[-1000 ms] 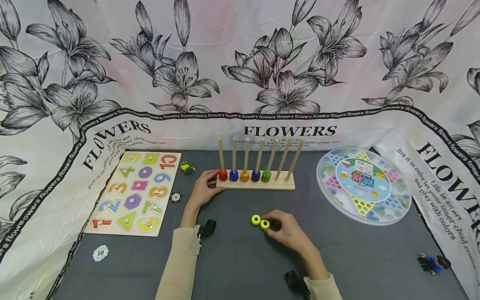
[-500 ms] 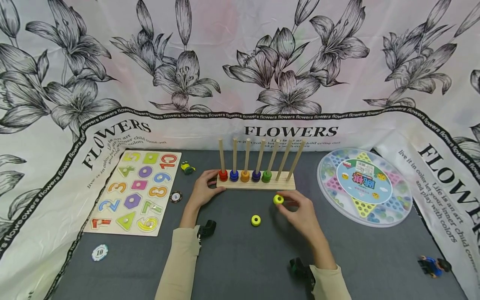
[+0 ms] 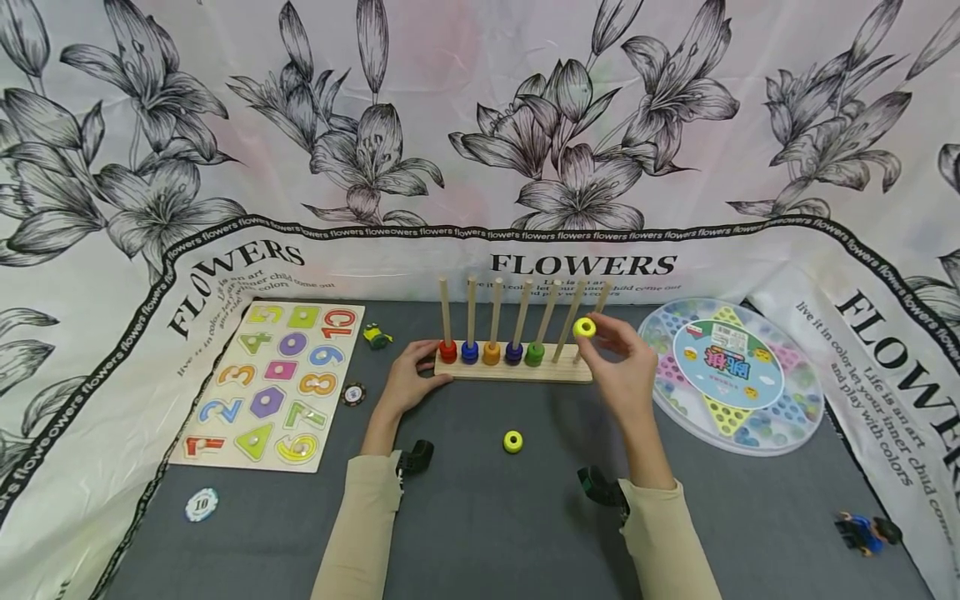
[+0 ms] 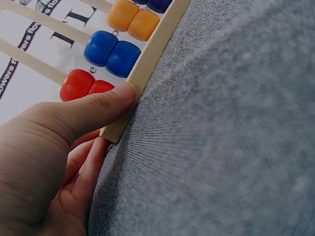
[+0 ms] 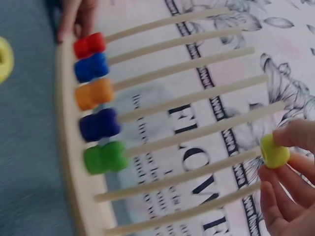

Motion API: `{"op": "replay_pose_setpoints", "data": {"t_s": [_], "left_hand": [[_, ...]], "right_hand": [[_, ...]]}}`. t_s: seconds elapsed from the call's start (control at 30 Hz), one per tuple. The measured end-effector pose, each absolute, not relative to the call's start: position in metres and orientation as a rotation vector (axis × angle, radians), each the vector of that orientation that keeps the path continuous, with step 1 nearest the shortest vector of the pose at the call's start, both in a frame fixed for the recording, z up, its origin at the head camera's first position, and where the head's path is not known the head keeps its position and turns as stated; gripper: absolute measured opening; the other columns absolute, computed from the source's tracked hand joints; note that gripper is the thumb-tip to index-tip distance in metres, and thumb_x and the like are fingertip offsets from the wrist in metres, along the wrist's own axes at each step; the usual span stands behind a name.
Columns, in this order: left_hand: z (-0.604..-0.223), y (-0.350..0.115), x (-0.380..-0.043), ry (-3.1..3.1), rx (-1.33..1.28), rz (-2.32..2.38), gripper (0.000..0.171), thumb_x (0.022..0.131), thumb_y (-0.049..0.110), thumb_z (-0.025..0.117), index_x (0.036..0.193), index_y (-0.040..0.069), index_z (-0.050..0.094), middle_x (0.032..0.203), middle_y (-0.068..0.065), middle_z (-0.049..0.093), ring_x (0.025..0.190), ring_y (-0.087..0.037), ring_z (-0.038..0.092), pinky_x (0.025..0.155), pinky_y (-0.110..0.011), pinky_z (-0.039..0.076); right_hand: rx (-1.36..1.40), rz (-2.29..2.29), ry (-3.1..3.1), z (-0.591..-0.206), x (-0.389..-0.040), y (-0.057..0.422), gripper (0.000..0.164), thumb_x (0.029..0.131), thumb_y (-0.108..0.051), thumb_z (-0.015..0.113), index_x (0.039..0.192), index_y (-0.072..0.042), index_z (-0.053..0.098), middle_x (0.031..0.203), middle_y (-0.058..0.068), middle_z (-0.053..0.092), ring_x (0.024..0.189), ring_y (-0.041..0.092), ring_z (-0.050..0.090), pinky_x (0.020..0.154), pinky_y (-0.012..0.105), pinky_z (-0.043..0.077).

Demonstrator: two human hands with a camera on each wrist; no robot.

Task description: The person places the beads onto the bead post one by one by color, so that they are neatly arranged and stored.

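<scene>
A wooden peg rack [image 3: 517,373] carries paired red [image 3: 447,352], blue, orange, dark purple-blue and green beads [image 3: 535,354] low on its upright pegs. The two rightmost pegs bear no beads. My left hand [image 3: 411,379] grips the rack's left end, thumb [image 4: 110,105] along the front of the base. Between thumb and fingers, my right hand [image 3: 624,367] pinches a yellow bead [image 3: 584,327]. In the right wrist view that bead [image 5: 274,151] is at the tip of the peg beside the green one; whether it is threaded I cannot tell. Another yellow bead [image 3: 513,442] lies on the grey cloth.
A number puzzle board [image 3: 270,387] lies left, near a small green-yellow toy [image 3: 377,336], a dark chip [image 3: 353,394] and a white chip [image 3: 201,505]. On the right are a round game board [image 3: 738,375] and a toy figure [image 3: 867,533]. Flowered cloth [image 3: 480,192] rises behind.
My right hand lifted one yellow bead away from the other and carried it up and to the right, to the peg tops. The left hand stays on the rack's end.
</scene>
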State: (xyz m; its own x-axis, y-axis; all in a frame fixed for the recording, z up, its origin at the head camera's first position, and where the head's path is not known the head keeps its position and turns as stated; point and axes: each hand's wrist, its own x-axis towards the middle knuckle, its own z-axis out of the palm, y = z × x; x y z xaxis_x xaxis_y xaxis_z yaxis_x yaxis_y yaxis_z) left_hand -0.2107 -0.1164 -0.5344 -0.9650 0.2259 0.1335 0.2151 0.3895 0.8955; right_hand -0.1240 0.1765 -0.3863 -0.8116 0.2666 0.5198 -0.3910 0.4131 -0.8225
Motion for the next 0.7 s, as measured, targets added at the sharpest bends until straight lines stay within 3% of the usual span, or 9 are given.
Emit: {"op": "replay_pose_setpoints", "data": {"t_s": [0.1,0.27,0.7], "left_hand": [[-0.535,-0.116,-0.211,2.614,0.411,1.677,0.066,0.079,0.002,0.082,0.138,-0.004,0.054,0.138,-0.020,0.049,0.123,-0.034,0.053,0.100,-0.038,0.052],[-0.534,-0.114,-0.210,2.607,0.418,1.675,0.066,0.079,0.002,0.082,0.138,-0.005,0.054,0.138,-0.020,0.049,0.123,-0.035,0.053,0.100,-0.038,0.052],[-0.533,-0.115,-0.211,2.608,0.394,1.670,0.066,0.079,0.002,0.082,0.138,-0.004,0.054,0.139,-0.020,0.048,0.124,-0.034,0.053,0.101,-0.038,0.052]], "right_hand": [[0.065,1.455,-2.005,-0.382,-0.134,0.177,0.030,0.081,0.012,0.073,0.110,0.013,0.068,0.107,0.026,0.069,0.085,0.008,0.064,0.078,0.021,0.057],[0.025,1.454,-1.911,-0.381,-0.147,0.180,0.029,0.082,0.004,0.076,0.110,0.006,0.071,0.106,0.020,0.070,0.083,0.004,0.064,0.080,0.020,0.057],[0.018,1.408,-1.777,-0.369,-0.167,0.169,0.028,0.084,0.002,0.076,0.111,0.010,0.071,0.105,0.021,0.070,0.089,0.021,0.068,0.082,0.032,0.060]]}}
